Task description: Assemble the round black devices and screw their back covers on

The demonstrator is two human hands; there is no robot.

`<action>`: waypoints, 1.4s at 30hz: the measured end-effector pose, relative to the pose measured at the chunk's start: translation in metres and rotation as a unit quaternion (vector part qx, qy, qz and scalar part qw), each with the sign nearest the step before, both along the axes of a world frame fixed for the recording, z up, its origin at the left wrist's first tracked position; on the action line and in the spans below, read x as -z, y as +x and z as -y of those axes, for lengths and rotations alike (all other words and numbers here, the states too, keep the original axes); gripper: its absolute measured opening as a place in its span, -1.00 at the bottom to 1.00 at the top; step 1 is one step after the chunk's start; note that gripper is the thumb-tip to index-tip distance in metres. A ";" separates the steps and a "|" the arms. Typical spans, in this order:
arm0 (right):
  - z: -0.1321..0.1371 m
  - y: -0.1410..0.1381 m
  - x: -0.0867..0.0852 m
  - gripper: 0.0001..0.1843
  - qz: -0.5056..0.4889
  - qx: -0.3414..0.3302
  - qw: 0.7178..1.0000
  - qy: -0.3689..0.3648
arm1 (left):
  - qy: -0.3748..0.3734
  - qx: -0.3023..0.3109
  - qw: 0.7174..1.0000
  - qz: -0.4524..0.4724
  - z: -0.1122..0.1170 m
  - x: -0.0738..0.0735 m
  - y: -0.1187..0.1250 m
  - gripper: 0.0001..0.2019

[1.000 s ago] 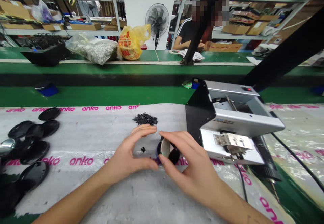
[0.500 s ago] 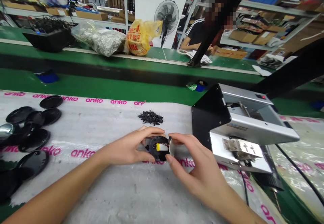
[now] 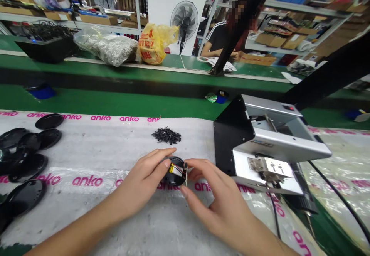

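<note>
My left hand (image 3: 143,181) grips a small round black housing (image 3: 174,172) whose open inside shows a yellow part and red wires. My right hand (image 3: 215,200) pinches a thin round disc (image 3: 186,173), seen edge-on, against the housing's right side. Both hands hover just above the white foam sheet (image 3: 95,152) printed with pink "anko" words. A small pile of black bits (image 3: 167,135) lies just beyond my fingers.
A silver and black machine (image 3: 268,144) stands right of my hands, its cable (image 3: 335,194) trailing to the right. Several black round covers (image 3: 31,152) lie at the left. Beyond is a green conveyor (image 3: 115,103), bags (image 3: 110,49), a fan (image 3: 184,19) and a seated person (image 3: 219,36).
The housing turned from showing its black and white back to showing its open inside. My hands closed in on it, and the disc now sits edge-on at its right side.
</note>
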State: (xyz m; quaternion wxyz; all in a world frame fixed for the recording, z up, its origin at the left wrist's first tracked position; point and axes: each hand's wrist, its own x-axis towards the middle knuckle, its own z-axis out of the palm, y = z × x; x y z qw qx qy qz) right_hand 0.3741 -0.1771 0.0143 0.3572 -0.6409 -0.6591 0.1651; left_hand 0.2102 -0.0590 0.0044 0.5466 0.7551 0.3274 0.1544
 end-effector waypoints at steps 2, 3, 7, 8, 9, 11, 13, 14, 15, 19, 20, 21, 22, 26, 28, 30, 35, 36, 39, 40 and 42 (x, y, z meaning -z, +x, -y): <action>0.001 -0.001 0.001 -0.60 0.010 -0.002 1.000 0.005 | -0.023 -0.002 1.000 -0.017 0.003 0.003 0.003 -0.57; 0.001 -0.002 0.002 -0.60 0.010 -0.004 1.000 0.005 | -0.043 0.004 0.999 -0.021 0.004 0.004 0.004 -0.54; 0.001 -0.003 0.002 -0.61 -0.001 -0.011 1.000 0.001 | -0.091 -0.018 0.996 -0.008 0.008 0.009 0.009 -0.53; 0.001 -0.003 0.002 -0.60 0.002 -0.016 1.000 -0.003 | -0.094 -0.027 0.995 -0.004 0.009 0.010 0.010 -0.54; 0.002 -0.003 0.002 -0.59 0.007 -0.022 1.000 -0.008 | -0.097 -0.035 0.995 0.000 0.010 0.010 0.010 -0.56; 0.003 -0.004 0.002 -0.56 0.022 -0.037 0.999 -0.018 | -0.091 -0.046 0.995 0.004 0.011 0.011 0.011 -0.58; 0.003 -0.004 0.003 -0.54 0.033 -0.047 0.998 -0.021 | -0.072 -0.054 0.996 0.003 0.012 0.012 0.012 -0.62; 0.003 -0.004 0.003 -0.54 0.035 -0.050 0.998 -0.018 | -0.058 -0.058 0.997 0.003 0.012 0.012 0.012 -0.65; 0.002 -0.004 0.004 -0.54 0.035 -0.050 0.998 -0.010 | -0.044 -0.060 0.997 0.003 0.012 0.011 0.013 -0.69; -0.002 -0.002 0.008 -0.59 0.050 -0.027 0.998 0.041 | 0.001 -0.058 0.998 0.002 0.012 0.007 0.017 -0.82; -0.003 -0.001 0.009 -0.60 0.059 -0.022 0.996 0.055 | 0.006 -0.059 0.998 0.001 0.013 0.006 0.018 -0.83; -0.005 -0.001 0.010 -0.60 0.068 -0.019 0.995 0.069 | 0.010 -0.062 0.998 0.002 0.013 0.006 0.018 -0.83; -0.007 0.000 0.011 -0.60 0.076 -0.017 0.994 0.081 | 0.009 -0.064 0.998 0.006 0.013 0.006 0.018 -0.83; -0.014 0.002 0.015 -0.68 0.087 -0.022 0.988 0.123 | -0.059 -0.036 0.997 0.022 0.008 0.009 0.012 -0.77; -0.016 0.003 0.017 -0.74 0.087 -0.031 0.986 0.135 | -0.137 0.001 0.990 0.026 0.002 0.010 0.005 -0.66; -0.017 0.005 0.018 -0.77 0.086 -0.039 0.986 0.138 | -0.223 0.038 0.974 0.032 -0.007 0.010 -0.002 -0.56; -0.018 0.007 0.019 -0.71 0.090 -0.060 0.986 0.123 | -0.335 0.067 0.938 0.051 -0.021 0.007 -0.010 -0.43; -0.019 0.008 0.019 -0.71 0.091 -0.064 0.987 0.120 | -0.340 0.062 0.937 0.053 -0.022 0.007 -0.010 -0.44; -0.019 0.007 0.018 -0.72 0.095 -0.073 0.987 0.108 | -0.337 0.054 0.939 0.051 -0.021 0.007 -0.007 -0.46; -0.019 0.007 0.017 -0.73 0.095 -0.075 0.987 0.104 | -0.333 0.055 0.940 0.051 -0.021 0.008 -0.007 -0.46; -0.019 0.006 0.015 -0.73 0.099 -0.075 0.988 0.091 | -0.324 0.057 0.943 0.053 -0.020 0.010 -0.005 -0.47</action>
